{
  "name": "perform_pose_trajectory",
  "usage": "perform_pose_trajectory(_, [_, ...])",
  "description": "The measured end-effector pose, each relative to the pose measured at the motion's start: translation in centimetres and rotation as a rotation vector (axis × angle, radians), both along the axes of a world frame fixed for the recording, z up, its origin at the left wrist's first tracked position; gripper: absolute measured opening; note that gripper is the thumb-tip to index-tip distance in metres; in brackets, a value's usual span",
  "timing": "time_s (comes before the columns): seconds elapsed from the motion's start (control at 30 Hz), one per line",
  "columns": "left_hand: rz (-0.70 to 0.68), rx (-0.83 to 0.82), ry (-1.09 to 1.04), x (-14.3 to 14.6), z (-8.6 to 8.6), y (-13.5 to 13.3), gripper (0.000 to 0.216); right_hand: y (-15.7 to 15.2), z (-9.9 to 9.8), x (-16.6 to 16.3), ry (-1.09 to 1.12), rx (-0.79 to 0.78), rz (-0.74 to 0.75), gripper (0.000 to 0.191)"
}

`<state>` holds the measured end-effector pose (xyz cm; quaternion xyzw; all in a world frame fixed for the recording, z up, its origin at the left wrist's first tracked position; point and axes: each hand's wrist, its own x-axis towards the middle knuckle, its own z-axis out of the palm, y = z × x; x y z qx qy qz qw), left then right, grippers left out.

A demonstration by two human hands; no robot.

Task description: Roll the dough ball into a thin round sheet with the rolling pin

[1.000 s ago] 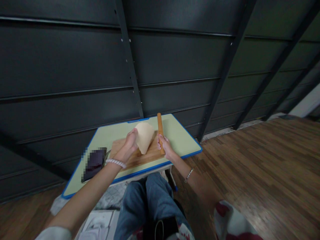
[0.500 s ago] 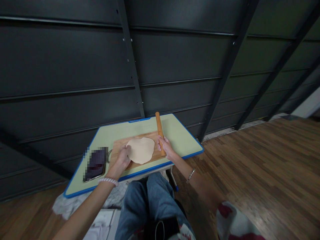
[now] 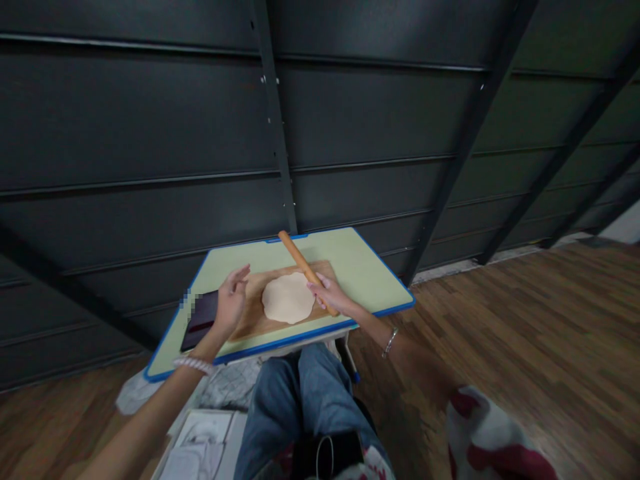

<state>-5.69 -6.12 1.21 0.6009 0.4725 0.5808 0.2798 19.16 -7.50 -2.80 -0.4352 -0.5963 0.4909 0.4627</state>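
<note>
A flat, roughly round sheet of dough (image 3: pixel 287 300) lies on a wooden board (image 3: pixel 253 313). My right hand (image 3: pixel 327 293) is wrapped round the near part of a wooden rolling pin (image 3: pixel 299 259). The pin slants away to the far left, crossing over the dough's upper right edge; whether it touches the dough I cannot tell. Above the board's left side is my left hand (image 3: pixel 233 297), raised off the dough, its fingers apart and holding nothing.
The board rests on a pale green table (image 3: pixel 373 267) with a blue rim. At its left lies a dark tablet or phone (image 3: pixel 200 323), partly pixelated. Dark metal panels (image 3: pixel 370 113) stand behind the table. Below are my knees in jeans (image 3: pixel 280 393) and a white box (image 3: pixel 200 433).
My left hand has let go of the dough's left edge and lifted up and left. The rolling pin has swung from nearly upright to a leftward slant over the dough.
</note>
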Motion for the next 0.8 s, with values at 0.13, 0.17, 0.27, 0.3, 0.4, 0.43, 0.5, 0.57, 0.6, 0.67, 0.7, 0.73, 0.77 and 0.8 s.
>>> perform_pose_trajectory(0.13, [0.039,0.346,0.51,0.2,0.5,-0.9,0.04,-0.4,1.8,0.0,-0.485,0.262,0.198,0.049])
perform_pose_trajectory(0.17, [0.032,0.392,0.62,0.3,0.6,-1.0,0.04,-0.4,2.3,0.1,-0.608,0.357,0.26,0.048])
perform_pose_trajectory(0.27, [-0.059,0.382,0.928,0.4,0.4,-1.2,0.041,-0.3,3.1,0.4,-0.906,0.587,0.43,0.049])
perform_pose_trajectory(0.3, [-0.1,0.356,1.009,0.4,0.1,-1.3,0.042,-0.3,3.2,0.5,-0.97,0.629,0.459,0.05])
perform_pose_trajectory(0.4, [-0.181,0.293,1.155,0.6,-1.3,-1.4,0.047,-0.3,3.0,0.9,-1.11,0.7,0.435,0.049])
perform_pose_trajectory(0.43, [-0.186,0.282,1.184,0.7,-1.8,-1.5,0.048,-0.4,3.0,1.0,-1.154,0.72,0.402,0.047])
perform_pose_trajectory(0.5, [-0.172,0.266,1.228,1.0,-2.4,-1.8,0.048,-0.8,3.2,1.0,-1.233,0.756,0.329,0.041])
perform_pose_trajectory(0.57, [-0.142,0.249,1.259,1.3,-2.5,-2.0,0.049,-1.2,3.5,0.7,-1.278,0.772,0.238,0.038])
perform_pose_trajectory(0.6, [-0.128,0.241,1.271,1.5,-2.5,-2.0,0.049,-1.3,3.6,0.5,-1.287,0.768,0.187,0.037])
perform_pose_trajectory(0.67, [-0.109,0.232,1.287,1.9,-2.3,-1.7,0.048,-1.3,3.5,-0.1,-1.288,0.747,0.094,0.037])
perform_pose_trajectory(0.7, [-0.095,0.228,1.293,2.1,-2.1,-1.4,0.048,-1.0,3.3,-0.3,-1.285,0.727,0.052,0.038])
perform_pose_trajectory(0.73, [-0.068,0.219,1.296,2.4,-2.0,-1.0,0.048,-0.6,3.0,-0.5,-1.282,0.705,0.017,0.039])
perform_pose_trajectory(0.77, [-0.035,0.202,1.296,2.6,-1.9,-0.5,0.048,0.0,2.7,-0.7,-1.282,0.68,-0.014,0.039])
perform_pose_trajectory(0.8, [-0.002,0.179,1.294,2.9,-1.7,0.1,0.048,0.7,2.5,-0.8,-1.285,0.658,-0.04,0.04])
